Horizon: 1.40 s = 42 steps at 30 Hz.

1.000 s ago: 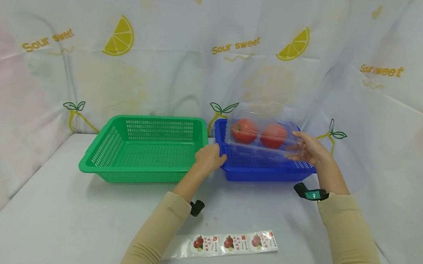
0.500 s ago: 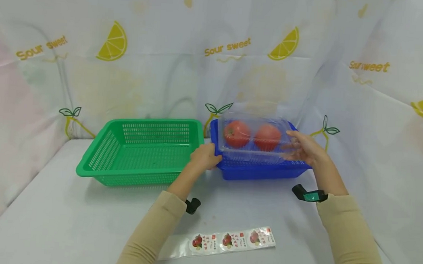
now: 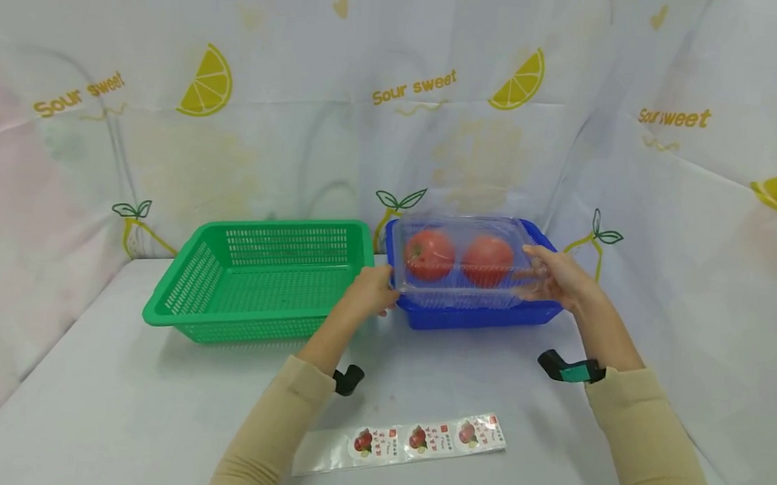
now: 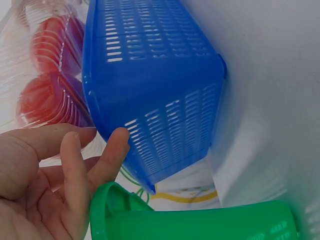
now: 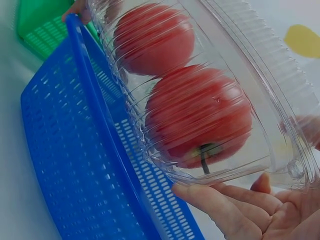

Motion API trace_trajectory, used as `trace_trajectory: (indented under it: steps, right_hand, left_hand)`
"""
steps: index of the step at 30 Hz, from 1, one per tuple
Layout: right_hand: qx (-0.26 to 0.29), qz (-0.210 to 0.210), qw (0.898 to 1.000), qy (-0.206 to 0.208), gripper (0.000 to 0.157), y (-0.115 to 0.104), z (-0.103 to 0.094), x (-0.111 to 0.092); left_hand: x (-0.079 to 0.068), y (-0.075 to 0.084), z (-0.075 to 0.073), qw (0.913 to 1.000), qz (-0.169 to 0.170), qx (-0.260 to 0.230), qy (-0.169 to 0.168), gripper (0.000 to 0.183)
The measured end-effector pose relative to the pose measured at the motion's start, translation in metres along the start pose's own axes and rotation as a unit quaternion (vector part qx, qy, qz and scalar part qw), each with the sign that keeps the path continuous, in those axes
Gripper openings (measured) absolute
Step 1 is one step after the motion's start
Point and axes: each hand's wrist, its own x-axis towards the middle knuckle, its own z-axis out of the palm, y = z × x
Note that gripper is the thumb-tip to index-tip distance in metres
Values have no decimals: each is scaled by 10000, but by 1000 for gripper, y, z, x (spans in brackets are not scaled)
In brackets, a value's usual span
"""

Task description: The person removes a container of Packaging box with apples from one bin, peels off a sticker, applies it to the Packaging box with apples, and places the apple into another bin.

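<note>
A clear plastic clamshell container [image 3: 455, 291] with two red apples [image 3: 487, 260] inside is tilted over the blue basket [image 3: 477, 321]. My right hand [image 3: 556, 279] grips its right end; the right wrist view shows the thumb and fingers [image 5: 225, 212] at the container's edge. My left hand [image 3: 368, 292] is at the blue basket's near left corner, beside the green basket [image 3: 257, 320]. In the left wrist view, a thumb and finger of my left hand [image 4: 60, 175] pinch the blue rim. Whether the container touches the basket's floor is hidden.
A strip of stickers [image 3: 403, 444] with apple pictures lies on the white table [image 3: 138, 405] near the front. A printed white cloth [image 3: 288, 140] hangs behind the baskets and along the right side.
The container with the apples has come down and slightly left over the blue basket, carried by my right hand. My left hand has slid slightly down at the basket's corner. The head view has shifted slightly.
</note>
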Motion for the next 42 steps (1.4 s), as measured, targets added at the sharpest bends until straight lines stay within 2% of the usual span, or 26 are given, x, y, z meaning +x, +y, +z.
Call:
trace_trajectory:
  steps: [3, 7, 12, 15, 18, 19, 21, 25, 26, 29, 32, 33, 37, 39, 42]
  right_hand:
    - [29, -22, 10000, -73, 44, 1, 5, -1]
    - [10, -46, 9999, -142, 44, 1, 10, -3]
    - [-1, -118, 9996, -275, 41, 2, 15, -8]
    - [-196, -184, 9991, -335, 33, 2, 17, -12]
    - [-452, -228, 9982, -336, 40, 3, 20, -15]
    - [-559, -252, 9975, -351, 48, 4, 22, -16]
    - [-710, -286, 9966, -316, 42, 5, 24, -17]
    - [-1067, -405, 9928, -365, 62, 5, 27, -20]
    - [-1104, -437, 9922, -370, 62, 5, 27, -21]
    - [-972, -503, 9933, -375, 47, 6, 29, -22]
    - [-751, -561, 9949, -367, 37, 7, 32, -25]
    - [-704, -584, 9951, -377, 37, 7, 33, -25]
    - [-787, -606, 9940, -456, 58, 9, 35, -28]
    - [-875, -611, 9933, -437, 55, 10, 36, -29]
    - [-976, -613, 9926, -388, 39, 12, 38, -30]
  left_hand:
    - [-5, -2, -4, 9990, 32, -450, 2, 30]
    - [-11, -3, -10, 9976, 81, -683, -21, 37]
    - [-19, -4, -18, 9987, 53, -499, 35, 40]
    - [-23, -5, -22, 9992, 61, -401, 44, 40]
    - [-28, -6, -24, 9991, 89, -416, 54, 39]
    - [-30, -7, -25, 9990, 82, -440, 60, 38]
    - [-34, -7, -26, 9988, 84, -468, 66, 39]
    - [-43, -9, -29, 9987, 28, -503, 94, 40]
    - [-45, -9, -30, 9986, 18, -528, 102, 41]
    - [-51, -12, -33, 9985, 51, -522, 138, 42]
    - [-57, -16, -36, 9994, 175, -235, 199, 42]
    - [-60, -17, -36, 9995, 209, -143, 213, 42]
    - [-70, -25, -38, 9993, 234, 112, 262, 41]
    - [-75, -30, -38, 9992, 250, 111, 286, 41]
    - [-82, -37, -37, 9991, 243, 117, 319, 40]
